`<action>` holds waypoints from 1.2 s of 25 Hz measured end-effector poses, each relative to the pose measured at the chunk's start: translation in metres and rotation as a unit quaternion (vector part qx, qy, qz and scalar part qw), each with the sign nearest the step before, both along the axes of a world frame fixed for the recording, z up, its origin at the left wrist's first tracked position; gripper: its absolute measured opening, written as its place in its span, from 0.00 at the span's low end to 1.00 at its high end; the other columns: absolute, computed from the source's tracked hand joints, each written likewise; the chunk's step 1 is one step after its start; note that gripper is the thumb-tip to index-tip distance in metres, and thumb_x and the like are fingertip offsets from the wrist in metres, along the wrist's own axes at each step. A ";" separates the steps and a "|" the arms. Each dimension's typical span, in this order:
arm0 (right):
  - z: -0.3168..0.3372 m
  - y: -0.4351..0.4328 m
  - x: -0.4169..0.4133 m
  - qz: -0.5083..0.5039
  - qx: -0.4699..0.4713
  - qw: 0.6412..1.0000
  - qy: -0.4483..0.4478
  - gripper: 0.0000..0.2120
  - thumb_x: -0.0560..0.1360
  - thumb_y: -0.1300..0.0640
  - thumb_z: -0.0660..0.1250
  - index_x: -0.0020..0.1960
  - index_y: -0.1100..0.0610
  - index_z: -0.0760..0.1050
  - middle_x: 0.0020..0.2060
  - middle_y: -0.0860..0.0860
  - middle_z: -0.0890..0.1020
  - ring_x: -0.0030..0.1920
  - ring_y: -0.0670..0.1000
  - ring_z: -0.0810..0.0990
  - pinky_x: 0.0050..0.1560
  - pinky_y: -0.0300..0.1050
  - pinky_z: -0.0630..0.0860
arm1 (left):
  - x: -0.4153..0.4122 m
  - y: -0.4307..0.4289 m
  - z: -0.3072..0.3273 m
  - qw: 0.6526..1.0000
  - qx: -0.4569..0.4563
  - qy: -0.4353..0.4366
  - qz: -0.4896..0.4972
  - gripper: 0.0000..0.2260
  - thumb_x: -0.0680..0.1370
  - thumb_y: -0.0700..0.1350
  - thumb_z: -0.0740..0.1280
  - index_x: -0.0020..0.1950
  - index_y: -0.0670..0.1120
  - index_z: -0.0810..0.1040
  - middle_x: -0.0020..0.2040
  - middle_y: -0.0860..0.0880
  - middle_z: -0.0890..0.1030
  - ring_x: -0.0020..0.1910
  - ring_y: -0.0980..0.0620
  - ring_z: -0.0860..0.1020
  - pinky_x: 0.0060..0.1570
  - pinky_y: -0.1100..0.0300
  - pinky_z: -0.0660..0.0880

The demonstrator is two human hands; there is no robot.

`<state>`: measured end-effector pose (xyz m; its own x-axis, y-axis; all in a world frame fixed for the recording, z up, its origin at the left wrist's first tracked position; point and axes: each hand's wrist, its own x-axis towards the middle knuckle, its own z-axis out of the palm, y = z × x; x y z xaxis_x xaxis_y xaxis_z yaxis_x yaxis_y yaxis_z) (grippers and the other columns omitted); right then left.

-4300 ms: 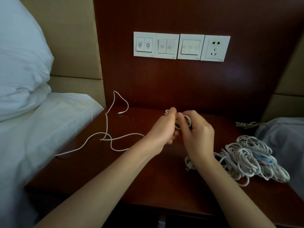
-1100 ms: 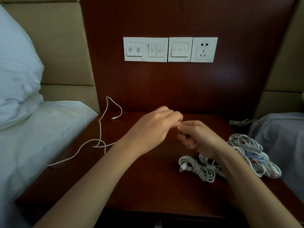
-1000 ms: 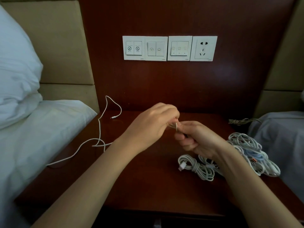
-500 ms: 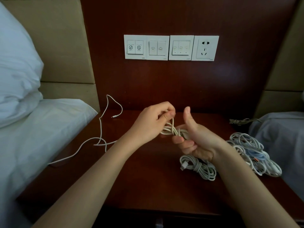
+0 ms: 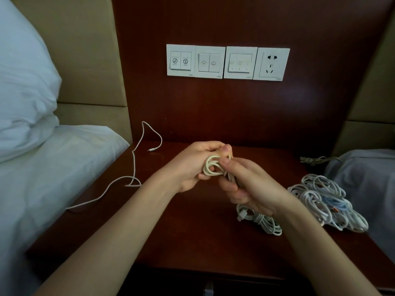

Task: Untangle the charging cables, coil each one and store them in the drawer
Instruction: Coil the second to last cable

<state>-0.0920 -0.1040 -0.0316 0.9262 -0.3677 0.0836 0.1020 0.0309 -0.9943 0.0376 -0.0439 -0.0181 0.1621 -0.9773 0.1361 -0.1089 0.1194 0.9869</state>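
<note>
Both hands are up over the middle of the brown tabletop (image 5: 188, 236), close together. L hand (image 5: 192, 165) & R hand (image 5: 245, 186) both hold a small cream cable (image 5: 210, 167) wound in loops. Fingers curl round it, w/ the R thumb on top. By the R wrist a coiled white cable (image 5: 265, 224) lies on the tabletop. A big messy pile of white cables (image 5: 320, 195) sits just to its right. On the left, a thin loose cable (image 5: 134, 165) runs from the bed sheet (image 5: 42, 178) to the back of the tabletop. Pillow (image 5: 23, 92) is far left. Wall has 3 switch plates (image 5: 211, 61) & a socket (image 5: 271, 64).
</note>
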 end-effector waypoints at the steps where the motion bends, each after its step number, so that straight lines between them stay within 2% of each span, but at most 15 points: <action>1: -0.001 -0.001 0.000 0.004 0.019 1.000 -0.016 0.16 0.78 0.48 0.59 0.51 0.62 0.69 0.23 0.48 0.65 0.19 0.41 0.58 0.19 0.31 0.54 | 0.001 -0.001 -0.001 1.000 -0.011 0.000 0.002 0.11 0.80 0.44 0.60 0.39 0.43 0.74 0.24 0.54 0.70 0.20 0.61 0.65 0.19 0.70 0.60; 4: -0.001 -0.002 0.000 0.013 0.068 0.996 -0.050 0.10 0.75 0.53 0.54 0.49 0.60 0.67 0.22 0.48 0.66 0.17 0.40 0.58 0.16 0.30 0.55 | 0.003 -0.002 0.000 1.000 -0.021 0.009 -0.011 0.08 0.75 0.47 0.64 0.38 0.45 0.77 0.30 0.53 0.76 0.31 0.58 0.72 0.33 0.65 0.67; 6: -0.001 -0.002 0.001 0.020 0.105 0.992 -0.069 0.10 0.77 0.56 0.51 0.46 0.60 0.66 0.21 0.47 0.66 0.16 0.39 0.59 0.15 0.29 0.56 | 0.003 -0.004 -0.001 0.999 -0.007 0.044 -0.008 0.07 0.74 0.46 0.65 0.38 0.46 0.77 0.30 0.54 0.77 0.30 0.60 0.74 0.32 0.68 0.68; 8: 0.001 -0.002 0.003 0.022 0.160 0.983 -0.089 0.10 0.75 0.56 0.51 0.44 0.61 0.67 0.20 0.47 0.66 0.15 0.39 0.59 0.14 0.29 0.56 | 0.002 -0.009 -0.006 0.997 0.004 0.077 0.026 0.09 0.77 0.41 0.63 0.38 0.46 0.79 0.30 0.54 0.78 0.30 0.61 0.73 0.27 0.70 0.68; 10: 0.003 -0.002 0.006 0.009 0.229 0.966 -0.120 0.08 0.72 0.57 0.52 0.43 0.60 0.67 0.20 0.48 0.66 0.14 0.40 0.60 0.13 0.29 0.55 | 0.001 -0.015 -0.013 0.991 -0.005 0.118 0.060 0.09 0.78 0.37 0.61 0.47 0.39 0.81 0.38 0.50 0.79 0.35 0.58 0.74 0.27 0.71 0.69; 12: 0.004 -0.002 0.009 -0.024 0.273 0.949 -0.153 0.07 0.72 0.59 0.52 0.42 0.59 0.67 0.20 0.48 0.66 0.14 0.40 0.60 0.13 0.28 0.54 | 0.000 -0.020 -0.018 0.984 -0.022 0.159 0.080 0.13 0.78 0.36 0.60 0.60 0.32 0.74 0.46 0.44 0.78 0.41 0.56 0.75 0.31 0.71 0.71; 13: 0.004 -0.002 0.011 -0.043 0.283 0.944 -0.161 0.07 0.73 0.60 0.52 0.42 0.59 0.68 0.21 0.48 0.66 0.15 0.40 0.60 0.14 0.28 0.52 | -0.001 -0.021 -0.020 0.980 -0.032 0.179 0.084 0.15 0.78 0.36 0.60 0.62 0.31 0.72 0.48 0.43 0.77 0.43 0.55 0.75 0.35 0.70 0.72; 15: 0.002 -0.001 0.013 -0.068 0.303 0.935 -0.171 0.07 0.74 0.60 0.52 0.43 0.59 0.68 0.21 0.48 0.66 0.15 0.41 0.60 0.14 0.29 0.51 | -0.003 -0.023 -0.022 0.971 -0.050 0.219 0.083 0.12 0.79 0.38 0.59 0.59 0.34 0.75 0.46 0.44 0.79 0.44 0.54 0.76 0.41 0.66 0.73; 18: 0.002 0.000 0.014 -0.070 0.361 0.908 -0.201 0.06 0.69 0.60 0.55 0.43 0.60 0.68 0.21 0.48 0.66 0.14 0.43 0.60 0.13 0.29 0.52 | -0.011 -0.022 -0.021 0.959 -0.077 0.265 0.067 0.08 0.80 0.41 0.58 0.48 0.42 0.76 0.39 0.49 0.81 0.41 0.54 0.78 0.43 0.65 0.75; 20: 0.004 -0.003 0.011 -0.066 0.396 0.887 -0.229 0.07 0.67 0.61 0.57 0.44 0.61 0.69 0.21 0.48 0.66 0.14 0.44 0.61 0.12 0.31 0.53 | -0.015 -0.020 -0.019 0.957 -0.106 0.270 0.022 0.08 0.79 0.45 0.58 0.49 0.42 0.75 0.41 0.47 0.81 0.43 0.52 0.79 0.49 0.60 0.76; 21: 0.003 -0.005 0.010 -0.072 0.393 0.887 -0.229 0.07 0.69 0.61 0.55 0.44 0.61 0.69 0.21 0.48 0.66 0.14 0.44 0.61 0.12 0.31 0.53 | -0.018 -0.019 -0.018 0.960 -0.116 0.253 0.008 0.10 0.77 0.47 0.60 0.50 0.41 0.74 0.41 0.46 0.80 0.43 0.51 0.79 0.51 0.58 0.75; 23: 0.002 -0.008 0.009 -0.101 0.341 0.913 -0.199 0.10 0.75 0.61 0.50 0.44 0.60 0.69 0.22 0.49 0.66 0.15 0.43 0.60 0.14 0.30 0.52 | -0.023 -0.018 -0.020 0.971 -0.118 0.206 0.027 0.13 0.72 0.48 0.64 0.52 0.40 0.74 0.35 0.48 0.80 0.39 0.52 0.79 0.50 0.55 0.74; 26: -0.003 -0.008 0.011 -0.123 0.254 0.949 -0.142 0.13 0.80 0.60 0.45 0.48 0.60 0.69 0.24 0.50 0.67 0.17 0.41 0.60 0.15 0.31 0.54 | -0.024 -0.020 -0.027 0.979 -0.107 0.119 0.124 0.09 0.76 0.44 0.66 0.53 0.39 0.76 0.28 0.52 0.78 0.32 0.57 0.78 0.47 0.56 0.74; 30: -0.009 -0.006 0.014 -0.222 0.077 0.970 -0.054 0.10 0.80 0.61 0.48 0.52 0.58 0.67 0.25 0.51 0.72 0.21 0.45 0.66 0.19 0.36 0.60 | -0.018 -0.020 -0.030 0.973 -0.109 -0.018 0.202 0.03 0.77 0.43 0.66 0.47 0.44 0.78 0.34 0.50 0.79 0.31 0.58 0.76 0.38 0.61 0.74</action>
